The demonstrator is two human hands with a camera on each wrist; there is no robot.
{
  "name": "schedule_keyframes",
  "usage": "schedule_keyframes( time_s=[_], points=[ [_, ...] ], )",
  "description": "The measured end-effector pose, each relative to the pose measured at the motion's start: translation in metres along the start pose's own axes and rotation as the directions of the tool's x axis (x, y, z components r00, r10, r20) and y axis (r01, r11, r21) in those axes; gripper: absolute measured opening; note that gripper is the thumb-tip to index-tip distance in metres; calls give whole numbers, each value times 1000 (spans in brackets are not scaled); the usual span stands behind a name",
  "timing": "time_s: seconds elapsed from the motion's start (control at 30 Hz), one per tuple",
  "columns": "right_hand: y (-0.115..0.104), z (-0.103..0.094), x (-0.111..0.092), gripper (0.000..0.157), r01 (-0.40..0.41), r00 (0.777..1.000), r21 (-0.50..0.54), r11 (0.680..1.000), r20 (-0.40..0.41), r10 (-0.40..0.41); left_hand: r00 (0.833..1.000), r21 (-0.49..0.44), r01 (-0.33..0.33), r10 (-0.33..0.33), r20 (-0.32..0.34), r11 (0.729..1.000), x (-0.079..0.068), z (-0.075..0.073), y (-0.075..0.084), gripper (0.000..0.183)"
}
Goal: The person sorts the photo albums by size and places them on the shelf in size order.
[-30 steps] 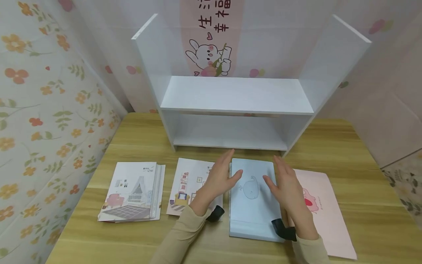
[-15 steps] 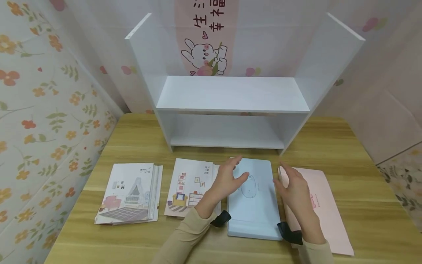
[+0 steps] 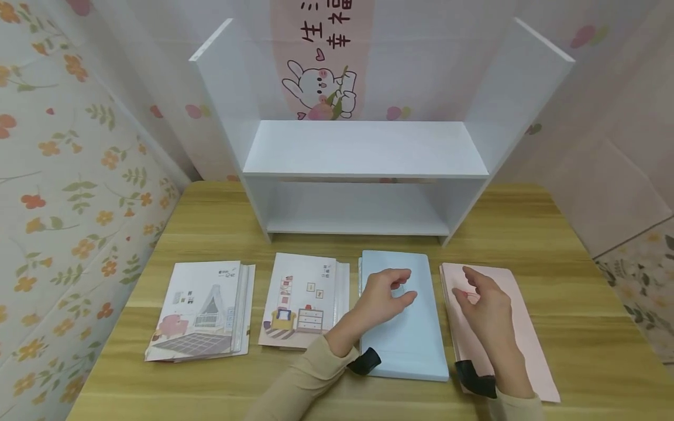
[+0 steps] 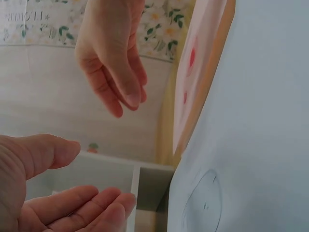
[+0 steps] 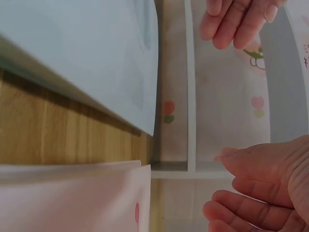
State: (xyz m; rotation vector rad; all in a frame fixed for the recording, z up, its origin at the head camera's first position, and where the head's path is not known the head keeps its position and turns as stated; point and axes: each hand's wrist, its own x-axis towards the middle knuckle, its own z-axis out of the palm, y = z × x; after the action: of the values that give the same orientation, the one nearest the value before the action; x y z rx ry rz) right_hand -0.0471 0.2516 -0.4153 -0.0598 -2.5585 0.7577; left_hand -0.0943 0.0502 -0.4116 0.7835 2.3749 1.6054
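My left hand (image 3: pixel 381 299) hovers above a light blue book stack (image 3: pixel 405 345), its fingers loosely bent and holding nothing. In the left wrist view a whale-like line drawing (image 4: pixel 205 203) shows on the blue cover. My right hand (image 3: pixel 491 313) hangs over a pink book stack (image 3: pixel 526 351), thumb and fingers apart with nothing between them. The right wrist view shows both the blue books (image 5: pixel 87 53) and the pink books (image 5: pixel 82 203) below that hand. Left of the blue stack lies a white stack with a furniture picture (image 3: pixel 300 298); farther left is another white stack (image 3: pixel 202 310).
A white two-level shelf (image 3: pixel 365 149) stands behind the books, with tall side panels (image 3: pixel 526 99). All of it rests on a wooden table (image 3: pixel 568 292). Floral curtains (image 3: pixel 79 204) hang at the left and behind.
Both hands have moved slightly right and down relative to the books, their fingers bending more. The head view has shifted a little. The book stacks stay in place.
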Motion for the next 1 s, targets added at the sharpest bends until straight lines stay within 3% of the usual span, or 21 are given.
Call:
schedule_keyframes(
  time_s=[0.3,0.53,0.7,0.83,1.0],
  points=[
    [9,-8,-6,42,-51,999,-10,999,-9,51,996,18,27,-28,86,999,-1,21,7,38],
    [16,-14,-11,43,-79,997,-12,997,4,79,986,-32,80,-74,147,996,-4,37,12,38],
    [21,-18,-15,42,-104,994,-22,994,21,104,983,4,62,-61,172,998,-6,49,13,34],
    [26,-22,-19,41,-141,989,-34,989,49,142,976,17,26,-29,217,1000,-7,56,17,20],
    [32,-25,-25,41,-171,983,-47,984,52,174,959,-34,75,-63,277,997,-12,63,21,31]
  ],
)
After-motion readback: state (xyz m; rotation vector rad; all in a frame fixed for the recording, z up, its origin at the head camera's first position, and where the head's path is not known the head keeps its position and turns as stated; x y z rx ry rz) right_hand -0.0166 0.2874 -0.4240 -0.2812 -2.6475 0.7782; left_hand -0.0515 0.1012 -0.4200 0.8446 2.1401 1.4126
